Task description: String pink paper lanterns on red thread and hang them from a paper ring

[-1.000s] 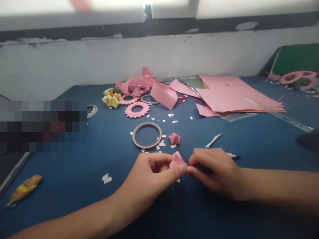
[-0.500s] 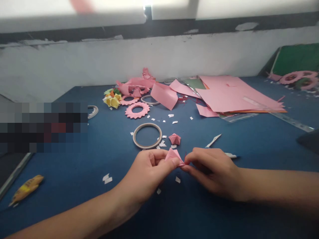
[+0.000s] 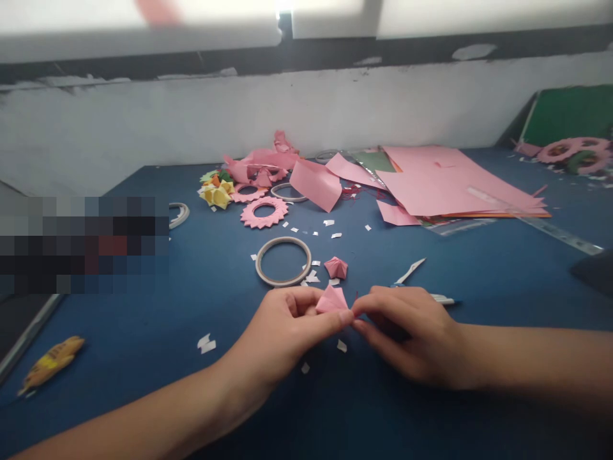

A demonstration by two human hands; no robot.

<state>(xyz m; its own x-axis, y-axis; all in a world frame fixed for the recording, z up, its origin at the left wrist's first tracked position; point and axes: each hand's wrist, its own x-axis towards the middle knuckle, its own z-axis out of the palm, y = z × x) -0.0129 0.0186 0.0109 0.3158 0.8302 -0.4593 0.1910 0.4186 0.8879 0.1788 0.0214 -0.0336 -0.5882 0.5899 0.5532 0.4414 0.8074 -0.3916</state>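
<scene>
Gripping folded paper (image 3: 332, 299) in L hand (image 3: 292, 326), w/ fingers closed on it, thumb in front, hiding its lower edge. Pinching thin red thread (image 3: 355, 298) btwn fingertips of R hand (image 3: 416, 332), right at L thumb tip. Held just above worktop (image 3: 268, 415), near the middle of view.

Just beyond the hands: small pink star (image 3: 336, 268). To its left: tape roll (image 3: 283, 282), lying flat, w/ paper bits (image 3: 312, 276) btwn. Behind R hand, partly blocked by it: blade (image 3: 410, 271) w/ blue at lower end, plus pen (image 3: 444, 299), white w/ blue tip. Can't tell whether joined under the hand.

Farther back: pink ring (image 3: 264, 221), pleated, beside yellow folds (image 3: 218, 193). Right of those: curled sheet (image 3: 316, 184), then pink sheets (image 3: 445, 182) stacked w/ orange edge below, clear ruler (image 3: 560, 233) reaching over right end. Far R, by wall (image 3: 311, 108): green board (image 3: 569, 115), more pink rings (image 3: 558, 151) in front.

Near L: tan item (image 3: 53, 363), too blurred to ID. Pixelated block covering area above it.
</scene>
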